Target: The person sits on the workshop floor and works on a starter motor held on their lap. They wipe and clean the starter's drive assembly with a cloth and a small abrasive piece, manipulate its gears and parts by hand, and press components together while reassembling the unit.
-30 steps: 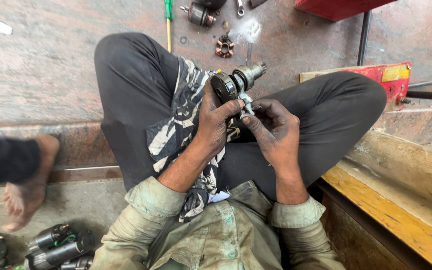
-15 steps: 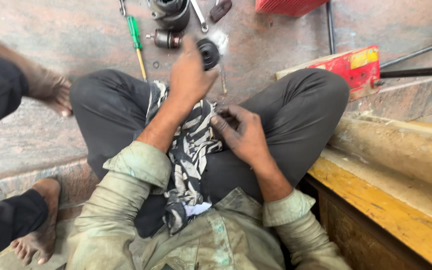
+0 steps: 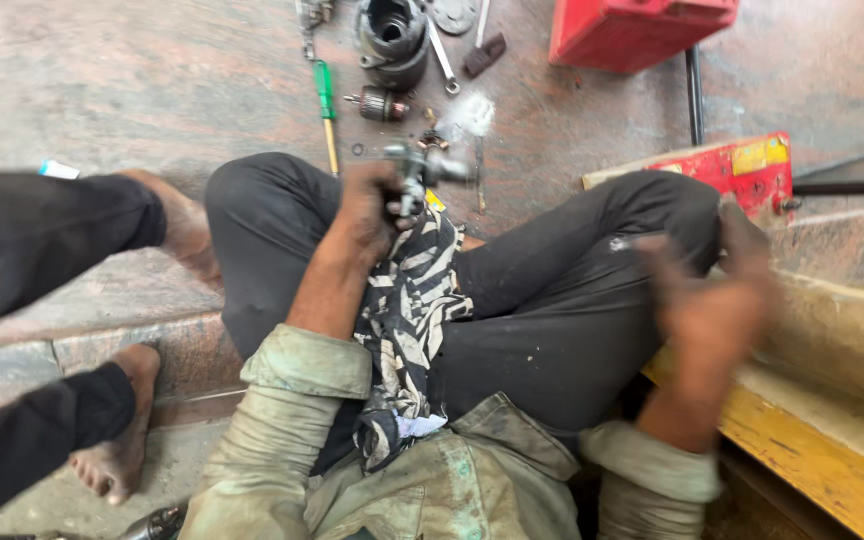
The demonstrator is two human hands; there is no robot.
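I sit cross-legged on a stone floor. My left hand [image 3: 367, 210] grips a small greasy metal motor part [image 3: 420, 170] and holds it over my left knee. A black-and-white patterned cloth [image 3: 414, 320] lies across my lap. My right hand [image 3: 717, 300] is blurred, raised over my right knee with its fingers apart and nothing in it. On the floor ahead lie a green-handled screwdriver [image 3: 326, 105], a small armature [image 3: 380, 104] and a round dark motor housing [image 3: 392, 38].
Another person's bare feet [image 3: 177, 225] and dark trouser legs [image 3: 37, 240] are at my left. A red box [image 3: 632, 30] stands ahead, a red-and-yellow block [image 3: 742, 170] and a yellow-edged step [image 3: 822, 470] at my right. A spanner [image 3: 440, 55] lies near the housing.
My left hand came back from the floor holding the metal part. My right hand left my lap and swung out to the right. The view has shifted left.
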